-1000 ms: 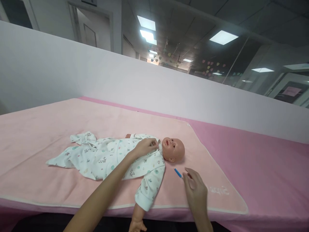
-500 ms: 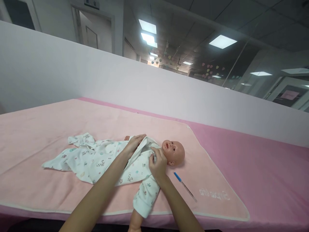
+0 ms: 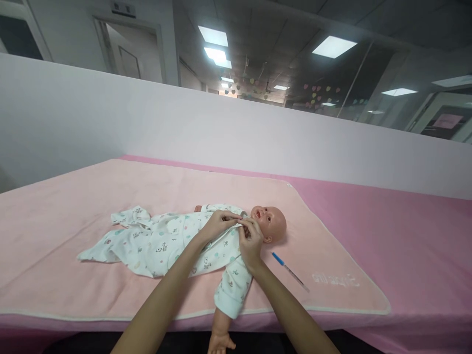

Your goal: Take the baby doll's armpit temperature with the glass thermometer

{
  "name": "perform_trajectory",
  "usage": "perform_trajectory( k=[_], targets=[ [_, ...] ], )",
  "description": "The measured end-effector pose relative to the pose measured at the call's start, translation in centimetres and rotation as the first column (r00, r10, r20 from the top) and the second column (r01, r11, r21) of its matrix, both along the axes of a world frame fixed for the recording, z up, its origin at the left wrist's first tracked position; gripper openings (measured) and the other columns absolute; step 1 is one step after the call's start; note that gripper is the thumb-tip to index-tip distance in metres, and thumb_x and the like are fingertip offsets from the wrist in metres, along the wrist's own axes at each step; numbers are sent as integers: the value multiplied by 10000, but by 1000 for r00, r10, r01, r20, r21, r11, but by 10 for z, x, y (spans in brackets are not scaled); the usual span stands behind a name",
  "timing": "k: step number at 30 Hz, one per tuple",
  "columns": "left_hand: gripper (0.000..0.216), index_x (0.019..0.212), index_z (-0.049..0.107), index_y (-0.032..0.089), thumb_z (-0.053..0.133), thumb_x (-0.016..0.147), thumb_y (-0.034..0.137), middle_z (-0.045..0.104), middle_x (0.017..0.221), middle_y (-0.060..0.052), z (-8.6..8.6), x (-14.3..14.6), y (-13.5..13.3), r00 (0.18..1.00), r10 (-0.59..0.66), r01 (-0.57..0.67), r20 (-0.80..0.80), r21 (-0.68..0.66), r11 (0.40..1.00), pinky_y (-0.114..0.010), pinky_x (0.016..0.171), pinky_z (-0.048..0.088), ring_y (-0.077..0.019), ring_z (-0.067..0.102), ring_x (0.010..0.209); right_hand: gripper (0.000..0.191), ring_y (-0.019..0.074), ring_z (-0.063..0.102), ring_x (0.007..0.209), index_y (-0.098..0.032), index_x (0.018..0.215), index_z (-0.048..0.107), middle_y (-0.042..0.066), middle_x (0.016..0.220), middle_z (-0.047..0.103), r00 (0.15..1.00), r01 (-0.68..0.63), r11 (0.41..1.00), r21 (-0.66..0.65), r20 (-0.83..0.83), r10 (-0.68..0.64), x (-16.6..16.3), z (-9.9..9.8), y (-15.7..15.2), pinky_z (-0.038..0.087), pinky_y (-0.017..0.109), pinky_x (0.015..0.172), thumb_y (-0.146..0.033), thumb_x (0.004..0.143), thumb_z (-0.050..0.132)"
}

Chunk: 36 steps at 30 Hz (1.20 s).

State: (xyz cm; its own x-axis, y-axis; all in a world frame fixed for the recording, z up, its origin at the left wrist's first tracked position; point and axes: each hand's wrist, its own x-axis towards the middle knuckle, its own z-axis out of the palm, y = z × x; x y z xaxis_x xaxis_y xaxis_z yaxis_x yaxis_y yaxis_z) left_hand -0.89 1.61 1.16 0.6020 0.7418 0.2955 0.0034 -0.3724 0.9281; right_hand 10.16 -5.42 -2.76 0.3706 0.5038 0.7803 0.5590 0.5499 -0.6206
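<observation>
A baby doll (image 3: 273, 223) lies on its back, head to the right, wearing a white printed romper (image 3: 162, 246). My left hand (image 3: 221, 223) pinches the romper's front edge near the neck. Right beside it, my right hand (image 3: 251, 238) is closed at the collar, its fingertips meeting the left ones over the doll's upper chest. The small part of the fabric between the fingertips is hidden. One doll arm in its sleeve (image 3: 233, 290) hangs over the near table edge, and the romper's legs lie flat and look unfilled.
A blue-capped pen (image 3: 289, 270) lies right of the doll on the peach mat (image 3: 332, 295). Under the mat is a pink-covered table (image 3: 424, 255). A white partition (image 3: 221, 128) stands along the far side, with glass above it.
My left hand has moved right from the doll's chest to the neckline, drawing the romper's front flap over. My hands now meet at the collar. The view has shifted slightly.
</observation>
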Motion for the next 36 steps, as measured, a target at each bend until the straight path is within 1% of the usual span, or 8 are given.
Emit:
perform_trajectory(
  k=[4, 8, 12, 18, 23, 29, 32, 36],
  targets=[
    [229, 886, 700, 162, 594, 709, 259, 684, 868, -51, -1, 0, 0, 1000, 4, -3, -25, 30, 1000, -263, 713, 457, -193, 605, 822, 202, 136, 566, 786, -175, 836, 637, 56, 862, 591, 1000, 7, 1000, -25, 2, -7, 0, 0, 1, 468, 236, 628, -135, 798, 443],
    [272, 899, 682, 136, 623, 693, 303, 672, 764, -57, -1, 0, 1, 1000, 5, -4, 17, -61, 998, -249, 631, 453, -176, 599, 732, 194, 105, 511, 602, -166, 821, 625, 32, 765, 595, 999, 30, 995, -91, 19, -28, 1, 1, 2, 423, 218, 542, -137, 784, 437],
    [288, 875, 669, 120, 637, 679, 329, 632, 644, -32, 1, 0, 1, 998, 36, -29, 53, -131, 991, -220, 535, 411, -135, 563, 602, 184, 98, 480, 554, -158, 796, 617, 12, 675, 580, 999, 38, 990, -138, 22, -35, 1, 0, 3, 403, 209, 531, -160, 783, 433],
    [228, 820, 693, 140, 654, 665, 303, 672, 724, -56, 3, 1, -1, 997, 67, -64, 28, -105, 992, -237, 601, 438, -177, 597, 710, 153, 94, 468, 545, -158, 833, 589, 12, 695, 584, 999, 33, 988, -150, -31, -38, 1, -1, 3, 411, 205, 527, -186, 790, 444],
    [185, 779, 715, 151, 647, 674, 288, 689, 789, -71, 3, 1, 0, 1000, 9, -6, 27, -91, 996, -265, 680, 455, -210, 602, 790, 152, 90, 466, 535, -147, 807, 603, 36, 731, 578, 997, 70, 993, -100, -27, -73, 1, 1, 4, 420, 208, 507, -194, 780, 462],
    [352, 940, 688, 157, 698, 631, 326, 581, 613, -8, 4, -5, 0, 997, -27, 27, -74, 4, 1000, -209, 469, 315, -104, 436, 529, 168, 86, 473, 518, -141, 851, 621, 51, 773, 611, 997, 56, 993, -108, -38, -61, 3, 0, 5, 436, 215, 505, -175, 765, 480],
    [452, 1031, 648, 165, 716, 610, 315, 493, 568, 32, 5, -6, -1, 995, -57, 60, -76, 35, 998, -202, 455, 257, -78, 344, 502, 196, 92, 498, 539, -148, 867, 629, 52, 793, 628, 999, 44, 994, -98, -20, -46, 4, -1, 5, 443, 220, 519, -156, 773, 458],
    [491, 1083, 620, 165, 708, 620, 304, 498, 595, 27, 4, -6, 0, 996, -71, 73, -45, 28, 997, -204, 469, 264, -79, 344, 513, 218, 99, 517, 566, -156, 895, 633, 58, 833, 639, 1000, 22, 994, -106, -9, -23, 4, 0, 5, 444, 222, 524, -161, 796, 440]
  ],
)
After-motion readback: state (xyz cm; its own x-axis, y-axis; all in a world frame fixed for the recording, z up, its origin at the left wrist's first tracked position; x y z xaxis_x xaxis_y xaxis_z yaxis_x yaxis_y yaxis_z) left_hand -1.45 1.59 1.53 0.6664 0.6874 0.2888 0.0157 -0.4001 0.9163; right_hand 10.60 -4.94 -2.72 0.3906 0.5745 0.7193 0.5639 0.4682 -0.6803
